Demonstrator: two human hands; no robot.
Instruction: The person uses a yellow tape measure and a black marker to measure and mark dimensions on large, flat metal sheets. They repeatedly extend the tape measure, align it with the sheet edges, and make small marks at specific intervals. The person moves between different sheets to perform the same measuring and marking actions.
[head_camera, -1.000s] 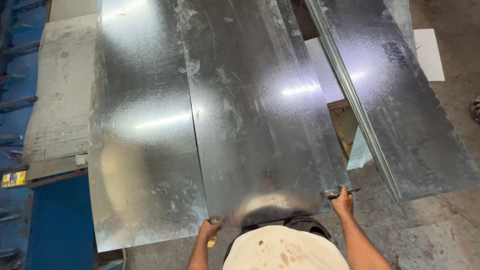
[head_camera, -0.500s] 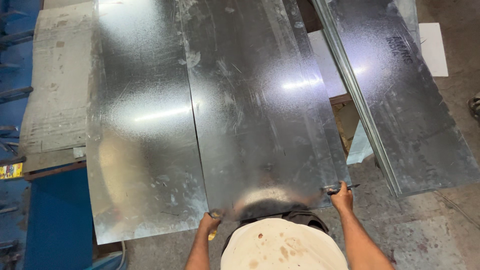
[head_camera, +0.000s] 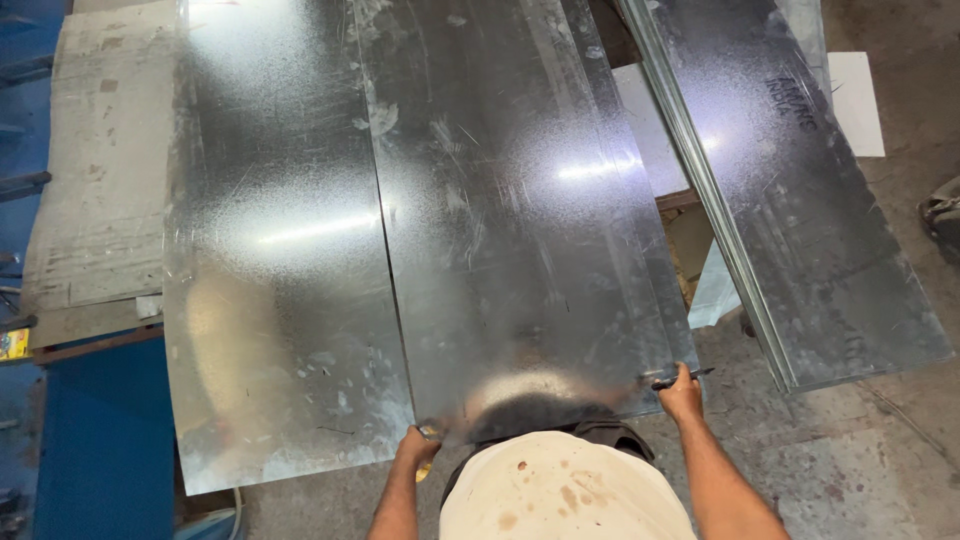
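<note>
We're looking straight down at a long galvanized sheet running from our waist out toward 12 o'clock. Its near edge bows up slightly at 6 o'clock, right against our stained white shirt.

Left hand is at 7 o'clock, fingers curled around the sheet's near left corner; something small and yellowish sits in or just under that fist, too hidden to identify. Right hand is at 5 o'clock, pinching the near right corner, with a thin dark marker or pen pressed along the edge under the fingers.

The held sheet overlaps a second galvanized sheet lying flat at 9–10 o'clock; their long edges touch along a straight seam. Under that one, a grey worn board at 10 o'clock rests on a blue bench at 8 o'clock.

At 2 o'clock, a third sheet with a folded lip lies angled, apart from ours. White panel pieces sit beneath it on the concrete floor.
</note>
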